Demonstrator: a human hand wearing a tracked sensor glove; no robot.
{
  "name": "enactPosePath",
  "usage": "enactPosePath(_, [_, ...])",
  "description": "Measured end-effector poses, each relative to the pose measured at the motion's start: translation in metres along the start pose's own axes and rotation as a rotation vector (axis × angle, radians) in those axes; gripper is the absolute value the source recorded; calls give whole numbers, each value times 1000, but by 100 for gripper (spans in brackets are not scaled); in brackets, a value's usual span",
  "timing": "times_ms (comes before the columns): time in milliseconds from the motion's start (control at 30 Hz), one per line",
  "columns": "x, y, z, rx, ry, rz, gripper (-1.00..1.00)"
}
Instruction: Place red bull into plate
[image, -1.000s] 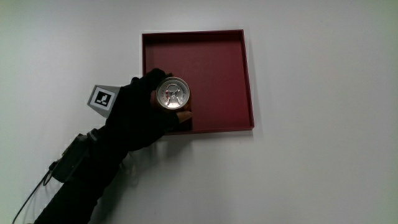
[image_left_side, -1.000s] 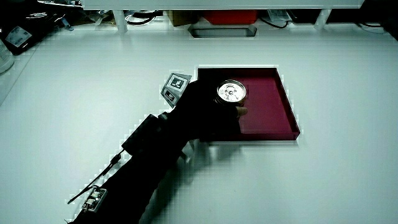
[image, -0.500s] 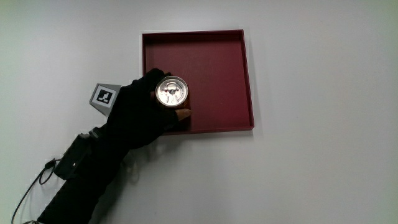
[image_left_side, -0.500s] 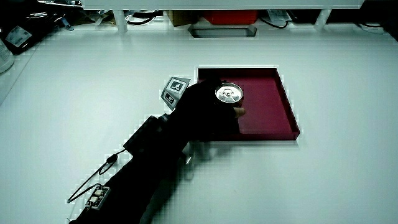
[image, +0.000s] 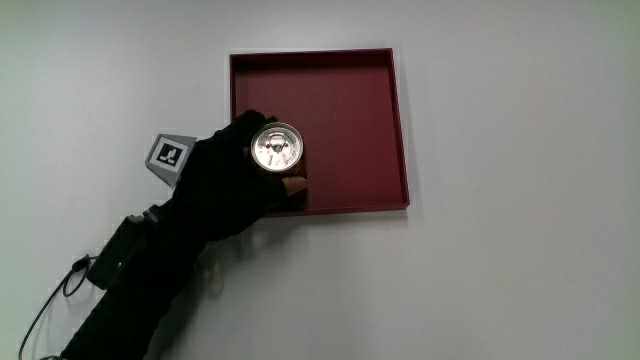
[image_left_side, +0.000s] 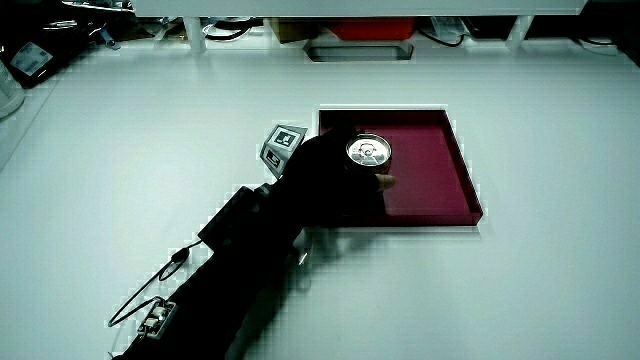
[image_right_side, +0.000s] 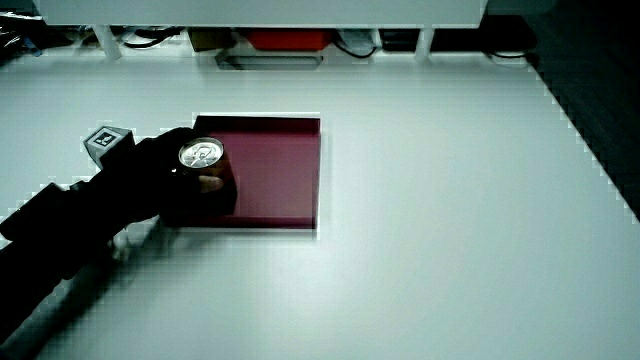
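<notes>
The Red Bull can (image: 277, 147) stands upright inside the dark red square plate (image: 350, 100), in the corner nearest the person. Only its silver top with the pull tab shows well; it appears too in both side views (image_left_side: 369, 152) (image_right_side: 201, 154). The gloved hand (image: 232, 178) is wrapped round the can's side, fingers curled on it, with the forearm reaching back across the plate's rim toward the person. The patterned cube (image: 168, 157) sits on the back of the hand. In the side views the plate (image_left_side: 440, 165) (image_right_side: 285, 160) lies flat on the white table.
A low partition with boxes and cables (image_left_side: 357, 30) runs along the table's edge farthest from the person. A thin cable (image: 45, 305) trails from the forearm over the white table (image: 520, 250).
The hand and the can have held almost still; in a side view the can sank slightly into the plate between the earliest frame and now.
</notes>
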Motion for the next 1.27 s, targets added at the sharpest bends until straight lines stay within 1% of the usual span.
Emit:
enactPosePath(33, [-2,1,0,4,-4,-17,-37])
enactPosePath(67, [-1,0,0,3,-11,-18,-41])
enactPosePath(100, [-1,0,0,5,2,-6,-44])
enactPosePath(133, [-2,0,0,2,-14,-22,-48])
enactPosePath(200, [0,-2,1,-3,-17,-1,-56])
enactPosePath(233, [1,-3,2,-11,-49,-13,-59])
enactPosePath(267, [2,-4,4,-21,-43,-14,-63])
enactPosePath(300, [3,-5,6,-32,-53,-9,-67])
enactPosePath(333, [7,-7,8,-44,-75,5,-70])
enactPosePath(367, [8,-9,10,-57,-111,-14,-74])
enactPosePath(400, [8,-10,14,-58,-91,-20,-78])
enactPosePath(433, [12,-13,18,-72,-79,6,-81])
enactPosePath(467, [16,-15,20,-85,-129,-28,-85])
enactPosePath(533, [23,-21,28,-104,-84,-18,-93])
enactPosePath(567, [27,-24,31,-108,-82,-30,-96])
enactPosePath(600, [30,-27,35,-113,-69,-28,-100])
enactPosePath(733, [28,-43,49,-108,32,-26,-100])
enactPosePath(800, [30,-50,54,-114,4,-53,-100])
enactPosePath(900, [29,-61,63,-96,33,-92,-100])
enactPosePath(933, [34,-65,64,-92,4,-80,-100])
enactPosePath(967, [31,-68,67,-91,25,-111,-100])
enactPosePath(1000, [40,-72,67,-88,-17,-99,-100])
enactPosePath(1033, [42,-74,69,-86,-39,-97,-100])
enactPosePath(1067, [44,-76,71,-86,-39,-122,-100])
enactPosePath(1100, [46,-78,73,-78,-26,-120,-100])
enactPosePath(1133, [46,-79,75,-77,-15,-142,-100])
enactPosePath(1167, [45,-81,76,-76,0,-140,-100])
enactPosePath(1267, [49,-84,77,-77,-1,-143,-100])
